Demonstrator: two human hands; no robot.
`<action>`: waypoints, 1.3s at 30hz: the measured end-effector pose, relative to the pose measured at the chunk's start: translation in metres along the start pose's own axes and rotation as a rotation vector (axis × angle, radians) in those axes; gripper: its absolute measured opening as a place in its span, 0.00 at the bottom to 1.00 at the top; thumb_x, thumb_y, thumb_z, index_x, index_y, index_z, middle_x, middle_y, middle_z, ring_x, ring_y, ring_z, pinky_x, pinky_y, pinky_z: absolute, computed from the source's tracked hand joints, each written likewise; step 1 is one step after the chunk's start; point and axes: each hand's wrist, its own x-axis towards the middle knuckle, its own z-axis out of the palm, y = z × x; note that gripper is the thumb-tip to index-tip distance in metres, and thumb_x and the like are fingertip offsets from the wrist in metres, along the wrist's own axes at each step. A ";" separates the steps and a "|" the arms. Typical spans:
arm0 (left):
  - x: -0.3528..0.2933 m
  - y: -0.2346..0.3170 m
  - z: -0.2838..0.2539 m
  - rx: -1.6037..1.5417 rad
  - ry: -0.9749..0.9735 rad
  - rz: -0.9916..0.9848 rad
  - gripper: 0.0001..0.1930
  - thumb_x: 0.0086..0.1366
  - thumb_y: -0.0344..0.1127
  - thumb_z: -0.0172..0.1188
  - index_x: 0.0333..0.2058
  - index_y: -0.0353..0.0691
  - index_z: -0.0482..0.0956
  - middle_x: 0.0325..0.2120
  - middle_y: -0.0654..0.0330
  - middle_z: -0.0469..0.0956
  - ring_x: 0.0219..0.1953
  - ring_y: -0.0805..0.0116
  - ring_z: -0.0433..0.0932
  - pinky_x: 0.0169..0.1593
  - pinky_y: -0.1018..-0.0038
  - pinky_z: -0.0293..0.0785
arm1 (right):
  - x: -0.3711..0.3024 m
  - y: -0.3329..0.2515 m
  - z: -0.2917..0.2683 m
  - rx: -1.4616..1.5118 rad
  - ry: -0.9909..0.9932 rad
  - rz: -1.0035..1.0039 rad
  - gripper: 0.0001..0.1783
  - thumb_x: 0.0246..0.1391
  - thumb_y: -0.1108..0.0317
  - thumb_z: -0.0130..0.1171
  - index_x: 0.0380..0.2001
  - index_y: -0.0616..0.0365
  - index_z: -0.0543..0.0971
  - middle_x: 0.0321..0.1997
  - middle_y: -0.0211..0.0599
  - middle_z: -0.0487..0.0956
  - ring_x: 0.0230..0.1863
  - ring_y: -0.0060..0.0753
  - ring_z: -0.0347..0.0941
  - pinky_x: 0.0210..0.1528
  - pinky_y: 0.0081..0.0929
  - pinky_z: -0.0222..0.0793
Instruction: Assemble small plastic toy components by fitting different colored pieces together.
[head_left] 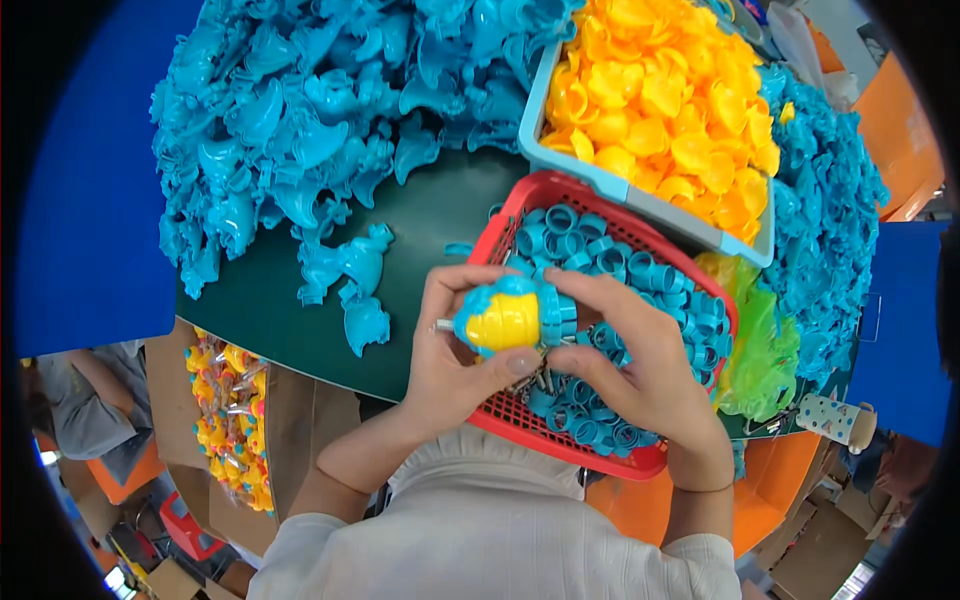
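Observation:
Between my two hands is a blue-and-yellow plastic toy piece [505,320], a rounded yellow belly framed by wavy blue plastic. A thin metal rod sticks out of its left end, and a ribbed blue collar forms its right end. My left hand [440,365] wraps round the left side, with the thumb along the lower edge. At the collar, my right hand [655,365] pinches with thumb and forefinger. Underneath stands a red basket [590,463] filled with blue plastic rings [600,255]. Some small metal pieces lie in it, partly covered by my hands.
Blue moulded parts [290,130] are heaped at the far left, a few loose on the dark green table [420,215]. Behind the basket, a pale blue tray [640,195] holds yellow shells [660,90]. A green bag [765,350] and more blue parts [825,220] lie right.

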 end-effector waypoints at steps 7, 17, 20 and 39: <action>0.007 0.003 0.000 -0.028 -0.020 -0.135 0.27 0.55 0.34 0.62 0.49 0.37 0.59 0.47 0.55 0.65 0.45 0.72 0.68 0.48 0.76 0.67 | 0.000 0.014 0.010 0.012 0.138 -0.175 0.25 0.37 0.69 0.68 0.41 0.63 0.70 0.34 0.42 0.72 0.31 0.39 0.73 0.32 0.26 0.70; 0.004 -0.005 -0.008 0.286 -0.189 0.137 0.30 0.49 0.39 0.67 0.49 0.33 0.65 0.43 0.53 0.66 0.46 0.66 0.66 0.49 0.72 0.63 | -0.010 0.023 0.020 0.006 0.201 -0.276 0.26 0.36 0.71 0.68 0.41 0.66 0.72 0.34 0.45 0.75 0.29 0.39 0.74 0.31 0.25 0.70; 0.004 -0.006 -0.006 0.289 -0.170 0.152 0.30 0.50 0.39 0.66 0.49 0.33 0.65 0.43 0.53 0.66 0.45 0.67 0.66 0.48 0.73 0.63 | -0.011 0.025 0.021 0.022 0.190 -0.246 0.26 0.36 0.71 0.68 0.41 0.66 0.72 0.33 0.46 0.75 0.29 0.39 0.74 0.30 0.24 0.70; 0.009 -0.006 -0.003 0.556 -0.126 0.366 0.48 0.36 0.38 0.75 0.56 0.36 0.57 0.55 0.48 0.59 0.53 0.62 0.65 0.51 0.71 0.67 | -0.013 0.026 0.003 0.151 0.266 -0.214 0.28 0.35 0.72 0.69 0.44 0.65 0.73 0.36 0.42 0.77 0.30 0.31 0.74 0.33 0.22 0.73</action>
